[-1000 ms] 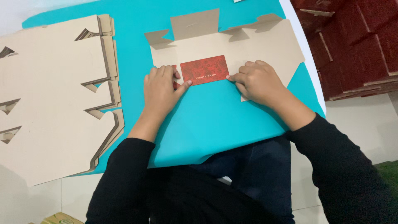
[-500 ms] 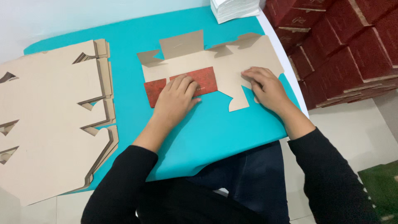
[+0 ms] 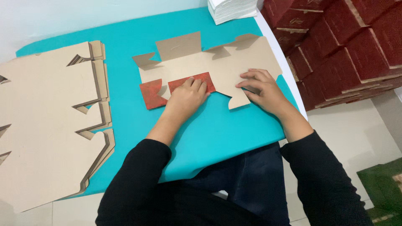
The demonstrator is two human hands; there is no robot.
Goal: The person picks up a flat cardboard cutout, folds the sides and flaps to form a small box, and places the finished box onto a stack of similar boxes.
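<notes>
A flat die-cut cardboard box blank [image 3: 217,62] lies brown side up on the turquoise table [image 3: 125,37]. Its near flap [image 3: 153,93] is folded over and shows a red printed face. My left hand [image 3: 186,98] presses flat on that red flap, fingers together. My right hand [image 3: 261,88] rests on the blank's right part, fingertips spread and pushing down near a small tab [image 3: 238,100]. Neither hand grips anything.
A thick stack of the same brown blanks [image 3: 46,121] fills the table's left side. A white paper stack [image 3: 232,9] sits at the far edge. Dark red finished boxes [image 3: 343,46] are piled to the right, off the table.
The red flap has been folded down further toward me, and my left hand slid left along it. My right hand moved slightly right on the blank.
</notes>
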